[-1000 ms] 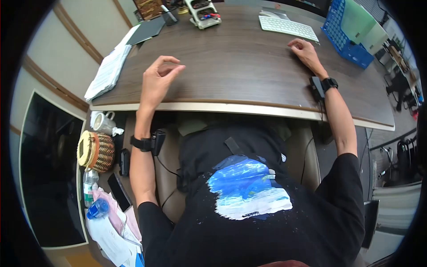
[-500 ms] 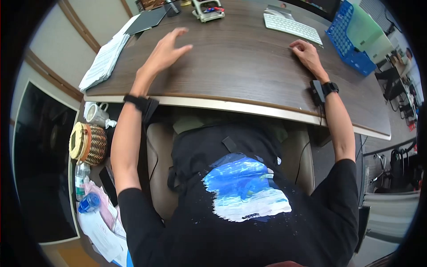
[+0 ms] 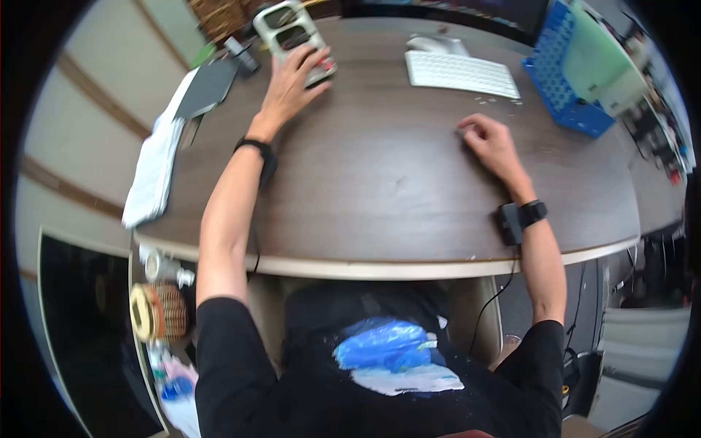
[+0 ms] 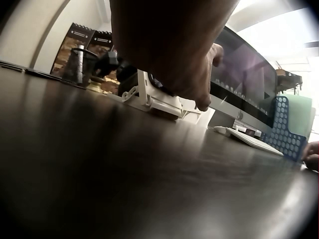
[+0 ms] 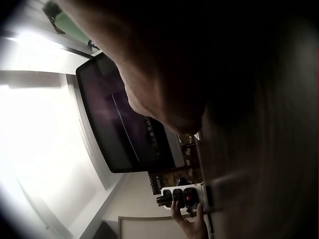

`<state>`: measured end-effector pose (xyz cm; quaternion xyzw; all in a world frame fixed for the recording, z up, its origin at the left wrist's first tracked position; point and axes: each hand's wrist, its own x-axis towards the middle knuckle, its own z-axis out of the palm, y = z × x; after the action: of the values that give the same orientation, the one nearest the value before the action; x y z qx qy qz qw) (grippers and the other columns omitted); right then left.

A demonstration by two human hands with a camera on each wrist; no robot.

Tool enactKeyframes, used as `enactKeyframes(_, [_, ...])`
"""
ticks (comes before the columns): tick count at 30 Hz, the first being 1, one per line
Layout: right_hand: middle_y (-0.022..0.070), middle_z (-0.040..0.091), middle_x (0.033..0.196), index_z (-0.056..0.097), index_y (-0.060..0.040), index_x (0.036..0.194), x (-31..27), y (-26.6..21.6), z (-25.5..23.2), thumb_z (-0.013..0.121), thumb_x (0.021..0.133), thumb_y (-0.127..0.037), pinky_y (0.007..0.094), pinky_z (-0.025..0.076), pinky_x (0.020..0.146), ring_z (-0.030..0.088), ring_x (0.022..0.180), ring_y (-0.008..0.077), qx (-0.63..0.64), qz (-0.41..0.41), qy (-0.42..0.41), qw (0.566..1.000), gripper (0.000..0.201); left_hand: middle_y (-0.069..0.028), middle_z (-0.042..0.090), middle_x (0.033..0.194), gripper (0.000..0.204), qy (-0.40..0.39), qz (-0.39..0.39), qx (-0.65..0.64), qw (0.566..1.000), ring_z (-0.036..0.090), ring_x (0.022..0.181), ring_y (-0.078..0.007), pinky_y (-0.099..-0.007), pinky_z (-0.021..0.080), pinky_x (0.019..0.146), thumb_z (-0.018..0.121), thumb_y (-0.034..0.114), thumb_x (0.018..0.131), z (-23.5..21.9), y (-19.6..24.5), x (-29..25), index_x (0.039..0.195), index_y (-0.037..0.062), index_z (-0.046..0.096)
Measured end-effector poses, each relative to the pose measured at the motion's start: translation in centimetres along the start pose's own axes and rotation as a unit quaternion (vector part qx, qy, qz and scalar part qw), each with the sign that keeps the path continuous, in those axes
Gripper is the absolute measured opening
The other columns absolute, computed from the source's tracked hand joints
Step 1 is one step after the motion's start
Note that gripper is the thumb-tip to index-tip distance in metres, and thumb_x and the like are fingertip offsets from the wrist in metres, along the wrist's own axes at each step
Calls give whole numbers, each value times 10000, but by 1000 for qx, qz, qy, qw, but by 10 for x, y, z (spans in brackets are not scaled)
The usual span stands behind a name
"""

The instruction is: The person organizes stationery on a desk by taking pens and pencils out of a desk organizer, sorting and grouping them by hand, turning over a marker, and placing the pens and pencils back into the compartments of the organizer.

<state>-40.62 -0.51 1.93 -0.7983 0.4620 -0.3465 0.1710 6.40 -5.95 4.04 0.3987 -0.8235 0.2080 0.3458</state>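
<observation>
In the head view my left hand [image 3: 289,93] reaches to the far left of the desk [image 3: 380,175], its fingers spread over the near end of a white organizer [image 3: 283,28] with several compartments. Something red [image 3: 327,64] shows in the compartment by the fingers. The right wrist view also has this organizer [image 5: 204,191], with the left hand's thumb and fingers apart at its side. My right hand [image 3: 493,146] rests on the desk's right half, fingers loosely curled, nothing in it. It lies nearest to a white keyboard [image 3: 463,74].
A blue file rack [image 3: 546,62] with pale green sheets stands at right. Behind the keyboard is a monitor [image 4: 244,82]. At left lie a paper stack [image 3: 153,175] and a dark folder [image 3: 207,89], near a pen cup [image 3: 245,61]. A woven basket [image 3: 169,312] sits below the desk's left edge.
My left hand has moved forward from the desk's near left to the organizer, its fingers spreading. The right hand stays on the desk by the keyboard. The head view has tilted up.
</observation>
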Motion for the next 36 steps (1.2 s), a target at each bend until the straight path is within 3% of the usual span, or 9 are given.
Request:
enactKeyframes(3, [141,639,738,769,-44,1109,-10,-3,4,692,928,-102,392,539,691,620,684,216,37,30,-13,999,205,-100,498,1607,725,-55,15,55,997,481,1495,-366,-665,352,1239,854,253,918,9,10,8,1579,287,559])
enactKeyframes(4, [66,563,685,768,-20,1115,-12,0,8,668,942,-56,329,484,631,530,653,114,57,2,-7,998,203,-101,502,1607,700,-70,10,45,996,482,1499,-372,-648,371,1238,852,240,919,11,10,9,1563,280,580])
enactKeyframes(6, [102,618,685,772,-45,1108,-13,-1,9,691,907,-76,362,506,632,587,617,181,47,18,-33,998,219,-99,513,1596,615,-111,-22,-34,993,498,1488,-361,-588,384,1266,837,212,929,17,8,7,1507,256,629])
enactKeyframes(7, [132,693,710,777,-76,1046,-14,-8,8,712,906,-113,424,541,662,676,641,290,36,37,-43,998,159,-99,513,1596,615,-105,-11,-41,993,498,1488,-361,-588,384,1266,837,212,929,20,12,9,1507,256,629])
enactKeyframes(9, [113,653,692,774,-61,1074,-16,-6,11,697,911,-85,390,513,634,620,615,235,40,28,-51,997,181,-96,587,1504,476,-114,15,-1,993,563,1407,-357,-555,421,1241,803,155,952,21,16,6,1409,203,679])
enactKeyframes(15, [108,692,719,772,-87,1044,-14,-16,11,703,914,-106,437,531,655,671,663,294,12,29,-49,998,149,-124,684,1341,185,-88,-46,-113,989,678,1221,-365,-497,527,1128,717,47,999,25,1,9,1184,38,711])
enactKeyframes(19, [106,700,738,769,-86,1050,-14,-19,9,703,916,-103,435,530,651,672,672,289,10,24,-51,998,151,-146,704,1339,205,-68,-47,-131,988,690,1207,-375,-461,571,998,714,30,1005,25,-12,10,1210,32,711])
enactKeyframes(27, [97,683,739,767,-82,1050,-9,-22,4,705,916,-91,422,526,658,659,681,269,4,35,-58,998,148,-149,724,1371,350,-76,-106,-205,970,711,1232,-365,-420,582,1049,755,2,970,14,-6,17,1313,41,695])
enactKeyframes(36, [91,675,734,770,-87,1052,-7,-21,5,702,921,-89,410,527,657,652,671,255,5,44,-57,997,148,-110,669,957,287,-38,-86,-185,978,658,848,-268,-413,537,796,789,16,948,28,-14,19,1223,28,707])
